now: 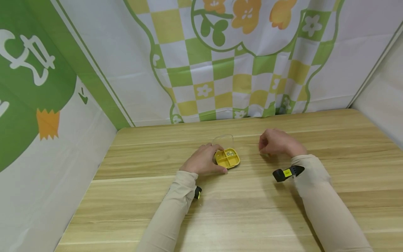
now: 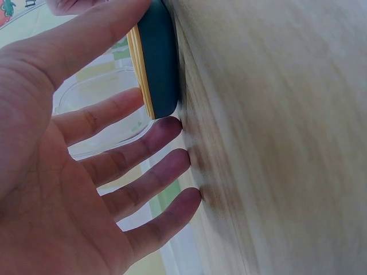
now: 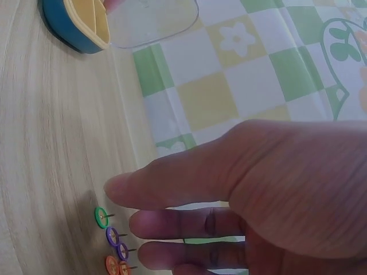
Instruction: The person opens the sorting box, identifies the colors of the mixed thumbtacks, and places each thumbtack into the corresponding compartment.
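Note:
A small four-compartment box (image 1: 223,162), yellow inside and dark teal outside, sits on the table with its clear lid (image 3: 155,23) raised. A few small round pieces (image 1: 231,153) lie in its far right compartment. My left hand (image 1: 203,159) holds the box from the left, thumb at the near edge and index finger at the far one. To the right, my right hand (image 1: 280,142) hovers low over the table, thumb apart from the fingers and nothing between them. Several thumbtacks, green (image 3: 101,217), purple (image 3: 112,236) and orange (image 3: 112,265), lie by its fingertips; the head view hides them.
The wooden table (image 1: 239,210) reaches back to a checked green, yellow and white curtain (image 1: 223,84). White cloth (image 1: 384,80) hangs at the right, and a green and white one (image 1: 25,105) at the left. Both wrists wear black straps (image 1: 288,173).

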`<act>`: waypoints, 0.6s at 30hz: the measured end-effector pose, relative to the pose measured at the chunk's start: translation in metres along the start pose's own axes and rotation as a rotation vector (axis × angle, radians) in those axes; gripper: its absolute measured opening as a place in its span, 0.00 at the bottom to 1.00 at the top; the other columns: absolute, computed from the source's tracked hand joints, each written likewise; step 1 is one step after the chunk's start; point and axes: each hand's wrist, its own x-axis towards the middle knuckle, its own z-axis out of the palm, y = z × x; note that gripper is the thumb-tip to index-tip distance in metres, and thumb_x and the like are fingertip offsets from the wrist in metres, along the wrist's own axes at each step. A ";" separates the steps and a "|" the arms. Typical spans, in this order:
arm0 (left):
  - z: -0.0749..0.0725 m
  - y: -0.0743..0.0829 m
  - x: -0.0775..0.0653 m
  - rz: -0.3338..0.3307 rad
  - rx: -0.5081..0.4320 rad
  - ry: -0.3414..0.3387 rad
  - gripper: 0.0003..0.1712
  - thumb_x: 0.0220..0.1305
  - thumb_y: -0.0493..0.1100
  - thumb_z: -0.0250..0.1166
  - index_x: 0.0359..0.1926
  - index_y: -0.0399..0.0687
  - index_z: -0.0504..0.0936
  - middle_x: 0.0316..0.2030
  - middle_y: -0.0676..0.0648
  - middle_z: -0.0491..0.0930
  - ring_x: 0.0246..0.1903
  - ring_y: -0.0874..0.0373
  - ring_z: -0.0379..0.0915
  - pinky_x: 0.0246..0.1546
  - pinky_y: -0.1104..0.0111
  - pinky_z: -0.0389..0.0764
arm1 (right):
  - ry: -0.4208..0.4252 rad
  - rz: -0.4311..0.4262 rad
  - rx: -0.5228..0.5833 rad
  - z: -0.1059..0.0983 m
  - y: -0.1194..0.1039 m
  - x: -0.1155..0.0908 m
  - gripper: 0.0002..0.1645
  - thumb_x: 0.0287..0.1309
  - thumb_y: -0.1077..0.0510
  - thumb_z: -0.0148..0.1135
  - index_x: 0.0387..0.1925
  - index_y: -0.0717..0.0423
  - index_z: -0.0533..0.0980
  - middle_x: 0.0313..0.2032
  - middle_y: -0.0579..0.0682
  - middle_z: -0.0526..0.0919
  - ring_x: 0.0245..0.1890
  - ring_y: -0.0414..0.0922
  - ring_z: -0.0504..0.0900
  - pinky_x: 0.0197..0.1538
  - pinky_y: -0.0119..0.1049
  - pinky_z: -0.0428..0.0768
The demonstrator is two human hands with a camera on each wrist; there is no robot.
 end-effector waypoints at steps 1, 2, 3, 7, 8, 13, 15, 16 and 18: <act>0.000 0.000 0.000 0.000 0.000 0.000 0.43 0.52 0.55 0.81 0.66 0.46 0.75 0.61 0.43 0.76 0.63 0.45 0.69 0.65 0.54 0.70 | -0.001 0.002 0.000 0.000 0.000 0.000 0.04 0.56 0.63 0.71 0.28 0.55 0.83 0.23 0.44 0.80 0.22 0.40 0.78 0.35 0.39 0.76; 0.000 0.000 0.000 0.001 0.000 0.001 0.43 0.52 0.55 0.81 0.66 0.46 0.75 0.61 0.43 0.76 0.63 0.45 0.69 0.65 0.54 0.70 | -0.004 0.004 0.002 0.000 0.000 0.000 0.04 0.56 0.63 0.71 0.28 0.55 0.83 0.23 0.44 0.81 0.22 0.40 0.78 0.35 0.39 0.76; 0.000 0.000 0.000 0.001 -0.001 0.001 0.43 0.52 0.55 0.81 0.66 0.47 0.75 0.61 0.43 0.76 0.63 0.45 0.69 0.65 0.54 0.70 | -0.005 0.006 0.002 0.000 0.001 0.000 0.03 0.56 0.63 0.71 0.28 0.56 0.83 0.23 0.44 0.81 0.23 0.40 0.78 0.36 0.39 0.76; 0.000 0.000 0.000 -0.003 -0.001 -0.001 0.43 0.52 0.55 0.81 0.67 0.47 0.74 0.62 0.43 0.76 0.63 0.45 0.68 0.66 0.54 0.69 | -0.013 0.015 0.003 -0.001 0.001 -0.001 0.03 0.55 0.63 0.71 0.29 0.56 0.83 0.23 0.44 0.82 0.23 0.41 0.78 0.37 0.40 0.77; 0.000 0.000 0.000 -0.003 -0.002 -0.001 0.43 0.52 0.55 0.81 0.67 0.47 0.74 0.62 0.43 0.76 0.64 0.45 0.68 0.66 0.54 0.69 | -0.015 0.016 0.003 -0.001 0.001 -0.001 0.03 0.55 0.63 0.71 0.29 0.57 0.83 0.23 0.44 0.82 0.24 0.41 0.79 0.38 0.41 0.77; 0.000 0.000 0.000 -0.006 -0.002 -0.002 0.44 0.52 0.55 0.81 0.67 0.47 0.74 0.62 0.43 0.76 0.64 0.45 0.68 0.66 0.54 0.69 | -0.027 0.024 0.005 -0.001 0.001 -0.001 0.02 0.54 0.63 0.71 0.29 0.58 0.83 0.23 0.44 0.82 0.26 0.41 0.78 0.39 0.41 0.78; 0.000 0.000 0.000 -0.007 0.000 -0.001 0.44 0.52 0.55 0.81 0.67 0.47 0.74 0.62 0.43 0.76 0.64 0.46 0.68 0.66 0.54 0.69 | -0.033 0.027 0.003 -0.001 0.002 -0.001 0.02 0.54 0.63 0.71 0.29 0.57 0.84 0.23 0.44 0.82 0.26 0.42 0.78 0.39 0.41 0.78; 0.000 0.000 0.000 -0.007 0.001 -0.001 0.44 0.52 0.55 0.81 0.66 0.47 0.74 0.62 0.44 0.76 0.64 0.46 0.68 0.66 0.54 0.69 | -0.034 0.028 0.001 -0.001 0.002 -0.001 0.02 0.54 0.63 0.71 0.29 0.57 0.84 0.24 0.44 0.82 0.27 0.42 0.78 0.39 0.41 0.78; 0.000 0.000 0.000 -0.008 0.001 -0.001 0.44 0.52 0.55 0.81 0.66 0.46 0.74 0.61 0.44 0.77 0.63 0.46 0.69 0.66 0.54 0.69 | -0.033 0.034 -0.004 -0.001 0.003 -0.001 0.02 0.53 0.63 0.71 0.29 0.57 0.84 0.23 0.43 0.82 0.27 0.42 0.78 0.38 0.41 0.77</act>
